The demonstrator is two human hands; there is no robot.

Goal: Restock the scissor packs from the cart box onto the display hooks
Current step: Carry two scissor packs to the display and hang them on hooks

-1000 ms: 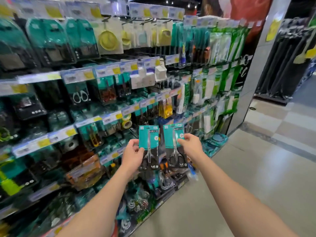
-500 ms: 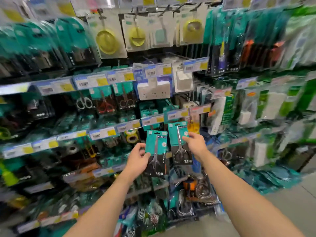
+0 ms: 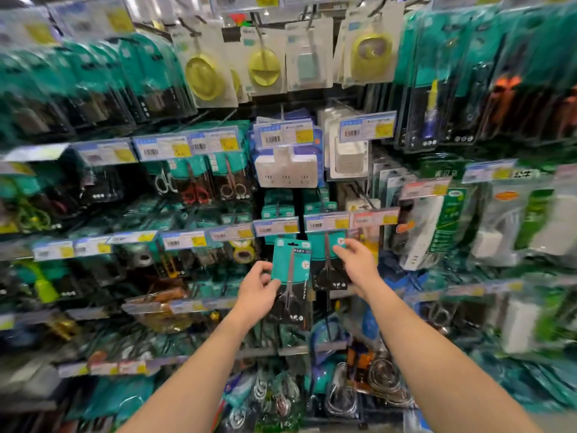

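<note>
Left hand: the left hand (image 3: 259, 290) is held up in front of the shelves, and a flat teal and black card pack with thin silver scissors (image 3: 292, 278) is pinched between its thumb and fingers.
Left pack: the pack is held upright, just above and to the right of the left hand, with its hang hole at the top, a little below a white and yellow price tag (image 3: 276, 227).
Right hand: the right hand (image 3: 359, 264) is raised to the right of the left hand, with the fingers spread and bent.
Right pack: a second teal and black scissor pack (image 3: 327, 264) is seen just left of the right hand, under another price tag (image 3: 326, 222). Its edge is touched by the fingertips (image 3: 338, 250). It cannot be told if it is gripped or already hung.
Between the packs: the two packs are side by side, and the left one is partly in front.
Around the hands: blurred hanging packs are seen on all sides, with white plastic plug blocks (image 3: 287, 170) high above the hands.
</note>
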